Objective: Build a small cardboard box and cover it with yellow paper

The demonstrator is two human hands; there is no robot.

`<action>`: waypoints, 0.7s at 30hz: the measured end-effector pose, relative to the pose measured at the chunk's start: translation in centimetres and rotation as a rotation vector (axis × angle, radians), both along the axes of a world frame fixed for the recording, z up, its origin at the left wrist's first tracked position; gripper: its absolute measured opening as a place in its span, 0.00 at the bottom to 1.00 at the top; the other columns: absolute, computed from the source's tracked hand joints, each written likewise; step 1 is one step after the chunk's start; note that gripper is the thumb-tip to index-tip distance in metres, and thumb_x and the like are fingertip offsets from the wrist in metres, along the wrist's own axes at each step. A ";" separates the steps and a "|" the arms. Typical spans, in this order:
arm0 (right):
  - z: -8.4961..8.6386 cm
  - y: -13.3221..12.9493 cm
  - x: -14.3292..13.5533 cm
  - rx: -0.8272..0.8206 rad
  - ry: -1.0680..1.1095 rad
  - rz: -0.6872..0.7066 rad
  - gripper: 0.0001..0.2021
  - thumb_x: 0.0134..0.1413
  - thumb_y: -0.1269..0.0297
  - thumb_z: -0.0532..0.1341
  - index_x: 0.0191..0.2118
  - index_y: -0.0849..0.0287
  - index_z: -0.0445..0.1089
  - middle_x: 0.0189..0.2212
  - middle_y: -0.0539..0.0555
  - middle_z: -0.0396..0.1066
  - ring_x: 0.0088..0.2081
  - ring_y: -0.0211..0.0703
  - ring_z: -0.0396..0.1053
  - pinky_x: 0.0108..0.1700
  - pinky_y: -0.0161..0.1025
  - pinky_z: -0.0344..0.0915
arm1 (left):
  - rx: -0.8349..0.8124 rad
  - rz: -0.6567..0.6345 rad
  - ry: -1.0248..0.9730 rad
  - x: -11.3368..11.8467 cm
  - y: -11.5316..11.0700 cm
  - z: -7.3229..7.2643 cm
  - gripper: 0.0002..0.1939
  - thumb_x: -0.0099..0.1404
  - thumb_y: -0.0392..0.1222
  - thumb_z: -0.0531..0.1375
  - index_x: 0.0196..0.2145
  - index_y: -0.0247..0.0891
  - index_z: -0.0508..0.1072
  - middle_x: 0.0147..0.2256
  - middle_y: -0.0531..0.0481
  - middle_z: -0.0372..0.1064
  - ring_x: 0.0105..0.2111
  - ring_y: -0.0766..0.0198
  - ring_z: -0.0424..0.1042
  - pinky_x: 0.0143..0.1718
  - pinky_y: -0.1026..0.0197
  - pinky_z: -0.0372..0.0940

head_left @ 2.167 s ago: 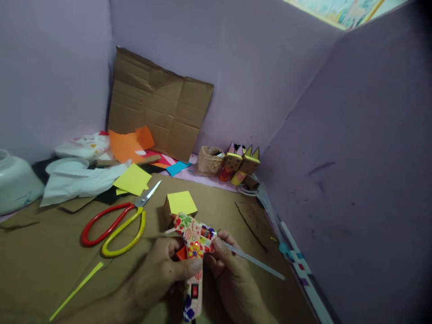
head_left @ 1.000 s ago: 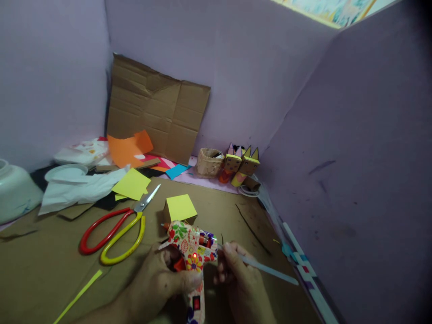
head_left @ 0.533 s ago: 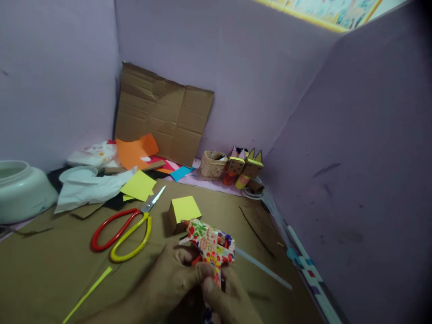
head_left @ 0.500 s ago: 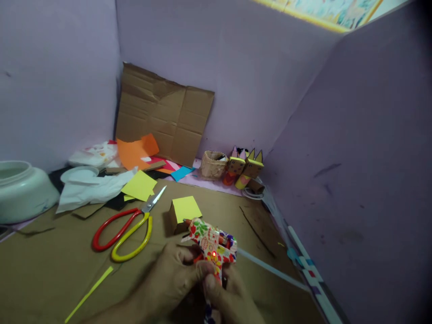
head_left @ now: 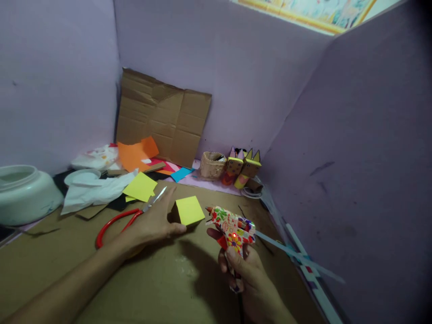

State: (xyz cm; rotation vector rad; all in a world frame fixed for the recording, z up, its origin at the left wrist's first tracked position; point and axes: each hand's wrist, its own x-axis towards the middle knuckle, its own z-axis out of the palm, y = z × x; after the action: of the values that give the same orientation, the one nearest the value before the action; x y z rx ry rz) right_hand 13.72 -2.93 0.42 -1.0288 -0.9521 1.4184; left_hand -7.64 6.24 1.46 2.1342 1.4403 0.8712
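My right hand [head_left: 248, 270] is wrapped round the handle of a flower-patterned glue gun [head_left: 232, 225]. Its nozzle points left, a small red light glows on its side, and a long translucent glue stick [head_left: 286, 249] sticks out at the back. At the left side of a small brown box with a yellow top [head_left: 190, 210] is my left hand [head_left: 155, 225], thumb and fingers spread apart. The thumb is by the box's front corner; whether it touches I cannot tell. Under that hand and forearm lie scissors [head_left: 116, 220] with a red handle loop, partly hidden.
Yellow paper [head_left: 141, 186], orange paper [head_left: 137, 153] and white tissue [head_left: 97, 191] lie at the back left, near a white pot [head_left: 29, 198]. A cardboard sheet [head_left: 164, 119] leans on the wall. A woven basket [head_left: 212, 166] and two eared paper figures [head_left: 248, 168] stand at the back.
My left hand has left the glue gun and moved up and left to the box, over the scissors. The right hand has shifted the glue gun up and to the right.
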 end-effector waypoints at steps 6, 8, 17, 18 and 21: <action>-0.3 0.2 0.4 -0.006 -0.079 0.039 0.27 0.42 0.48 0.65 0.44 0.64 0.69 0.19 0.47 0.61 0.16 0.27 0.48 0.15 0.27 0.42 | -0.114 0.009 0.114 0.5 -0.9 -1.6 0.52 0.48 0.49 0.64 0.64 0.32 0.43 0.64 0.31 0.43 0.63 0.42 0.45 0.59 0.41 0.48; -0.3 0.3 0.4 -0.016 -0.088 0.022 0.27 0.43 0.48 0.65 0.44 0.64 0.69 0.18 0.47 0.61 0.16 0.27 0.48 0.15 0.27 0.41 | -0.015 0.005 0.077 0.7 -1.2 -2.1 0.43 0.53 0.46 0.61 0.62 0.34 0.47 0.62 0.33 0.49 0.62 0.45 0.49 0.59 0.43 0.48; -0.6 0.3 0.0 -0.003 -0.129 0.007 0.27 0.44 0.48 0.64 0.45 0.64 0.69 0.17 0.45 0.58 0.15 0.27 0.47 0.16 0.28 0.40 | -0.006 0.075 -0.093 1.8 -0.2 -3.1 0.43 0.46 0.46 0.65 0.59 0.37 0.55 0.55 0.35 0.61 0.56 0.40 0.59 0.54 0.40 0.54; -0.7 0.3 0.1 0.003 -0.152 0.020 0.27 0.44 0.47 0.64 0.45 0.65 0.68 0.18 0.45 0.58 0.16 0.27 0.47 0.16 0.28 0.41 | -0.025 0.087 -0.110 1.8 -0.2 -2.9 0.43 0.46 0.47 0.65 0.58 0.37 0.56 0.55 0.35 0.61 0.56 0.40 0.59 0.54 0.40 0.55; -0.8 0.3 0.4 0.018 -0.224 0.055 0.28 0.46 0.46 0.62 0.46 0.65 0.68 0.18 0.45 0.57 0.16 0.27 0.48 0.16 0.28 0.42 | -0.123 0.118 -0.208 1.5 -0.5 -1.9 0.43 0.47 0.52 0.64 0.58 0.34 0.57 0.54 0.34 0.62 0.54 0.42 0.61 0.53 0.40 0.56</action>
State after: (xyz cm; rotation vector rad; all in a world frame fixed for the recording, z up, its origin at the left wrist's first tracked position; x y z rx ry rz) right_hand 14.09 -2.64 -0.33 -1.1735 -1.1611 1.3552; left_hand -6.15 5.74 -0.47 1.8266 1.4827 0.9889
